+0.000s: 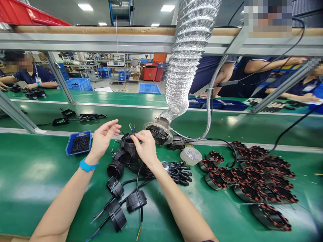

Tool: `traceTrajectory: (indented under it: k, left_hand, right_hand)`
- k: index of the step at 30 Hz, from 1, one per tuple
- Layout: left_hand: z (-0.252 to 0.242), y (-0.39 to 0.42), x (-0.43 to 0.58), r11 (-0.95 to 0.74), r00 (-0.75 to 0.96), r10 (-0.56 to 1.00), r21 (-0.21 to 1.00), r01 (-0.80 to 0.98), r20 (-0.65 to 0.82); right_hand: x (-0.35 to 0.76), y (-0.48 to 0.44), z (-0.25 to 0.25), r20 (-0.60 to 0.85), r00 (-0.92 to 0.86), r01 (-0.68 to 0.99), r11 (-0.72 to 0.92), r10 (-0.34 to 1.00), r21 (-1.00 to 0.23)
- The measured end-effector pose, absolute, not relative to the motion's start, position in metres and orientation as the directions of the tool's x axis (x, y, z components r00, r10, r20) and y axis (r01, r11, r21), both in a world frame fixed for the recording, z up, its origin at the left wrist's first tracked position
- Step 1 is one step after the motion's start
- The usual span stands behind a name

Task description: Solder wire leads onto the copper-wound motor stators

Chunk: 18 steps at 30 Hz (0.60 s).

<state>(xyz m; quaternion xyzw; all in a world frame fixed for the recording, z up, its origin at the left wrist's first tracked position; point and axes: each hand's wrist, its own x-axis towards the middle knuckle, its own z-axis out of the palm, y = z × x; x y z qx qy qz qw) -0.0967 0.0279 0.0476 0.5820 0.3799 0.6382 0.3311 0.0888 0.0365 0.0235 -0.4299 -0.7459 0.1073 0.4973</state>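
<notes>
Wires (131,127) stand up from the pinched grip of the right hand (145,144), probably to present their ends; the left hand (103,138) half-curls nearby, its hold unclear.

The head-worn camera faces forward and down over the forearms (70,196) toward the left hand (103,137) and right hand (146,147). It looks from close above and behind them, wide enough to take in the bench (30,178) around the hands and the workshop (119,86) beyond.
</notes>
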Motion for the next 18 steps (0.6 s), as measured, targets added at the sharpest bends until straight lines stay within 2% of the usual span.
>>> traceTrajectory:
  k: [3,5,6,7,9,10,12,15,18]
  left_hand:
    - [0.046,0.042,-0.128,-0.433,-0.175,0.870,0.885,0.173,0.460]
    - [0.041,0.051,-0.153,-0.331,-0.179,0.889,0.863,0.382,0.420]
    - [0.038,0.055,-0.166,-0.259,-0.180,0.895,0.806,0.533,0.407]
    - [0.034,0.058,-0.179,-0.168,-0.186,0.899,0.704,0.690,0.397]
    - [0.027,0.062,-0.200,0.045,-0.209,0.905,0.405,0.913,0.370]
    - [0.024,0.062,-0.209,0.134,-0.223,0.912,0.264,0.955,0.344]
    - [0.020,0.063,-0.221,0.244,-0.258,0.928,0.085,0.966,0.268]
    - [0.016,0.065,-0.231,0.296,-0.290,0.946,-0.020,0.955,0.142]
    - [0.013,0.068,-0.237,0.259,-0.257,0.966,-0.063,0.964,0.036]
  right_hand:
    - [0.087,0.047,0.007,0.645,-0.087,0.704,0.505,0.760,-0.500]
    - [0.085,0.051,-0.002,0.582,-0.128,0.732,0.472,0.803,-0.491]
    - [0.083,0.052,-0.004,0.563,-0.143,0.733,0.470,0.814,-0.493]
    - [0.082,0.050,-0.003,0.561,-0.145,0.731,0.471,0.815,-0.495]
    - [0.080,0.043,0.003,0.592,-0.126,0.728,0.480,0.796,-0.490]
    - [0.079,0.037,0.009,0.610,-0.117,0.725,0.487,0.784,-0.487]
    - [0.077,0.023,0.022,0.620,-0.152,0.694,0.530,0.770,-0.487]
    - [0.075,0.001,0.037,0.536,-0.457,0.531,0.701,0.710,-0.476]
    - [0.074,-0.013,0.040,0.324,-0.818,0.305,0.835,0.476,-0.458]
